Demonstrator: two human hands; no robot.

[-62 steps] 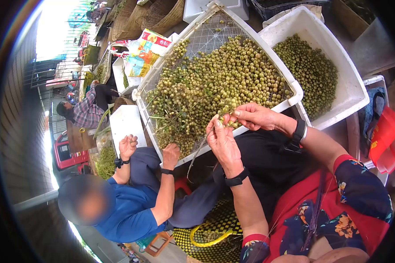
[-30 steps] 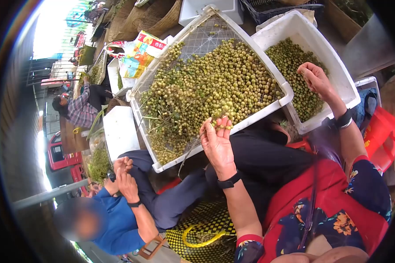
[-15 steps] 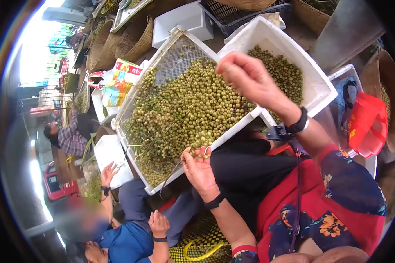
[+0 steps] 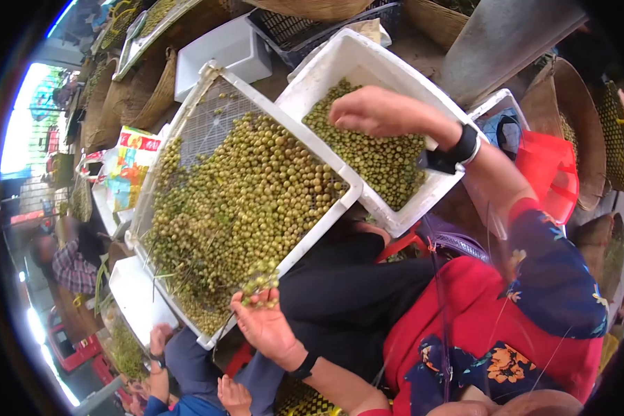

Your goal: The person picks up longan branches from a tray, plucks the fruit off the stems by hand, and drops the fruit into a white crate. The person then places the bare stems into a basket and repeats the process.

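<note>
My left hand [image 4: 269, 331] is at the near edge of the white-framed mesh tray [image 4: 319, 232], its fingers closed round a small bunch of round green fruits [image 4: 262, 281]. The tray carries a heap of loose round green fruits [image 4: 249, 187], with thin stems among them toward the lower left. Over the white foam box [image 4: 457, 104] my right hand [image 4: 371, 111] hangs with curled fingers; whatever they hold, if anything, is hidden. More fruits [image 4: 388, 163] lie in that box, below the hand.
Beside me, a person's hands [image 4: 234, 395] and blue sleeve show at the lower left. A white box [image 4: 222, 59] and a dark crate [image 4: 312, 31] stand behind the tray. On the right are a red bag [image 4: 548, 170] and a woven basket [image 4: 568, 104].
My right hand has gone from beside the tray's edge to over the foam box, its fingers curled. The view has shifted, so the tray sits farther left. My left hand still holds the bunch.
</note>
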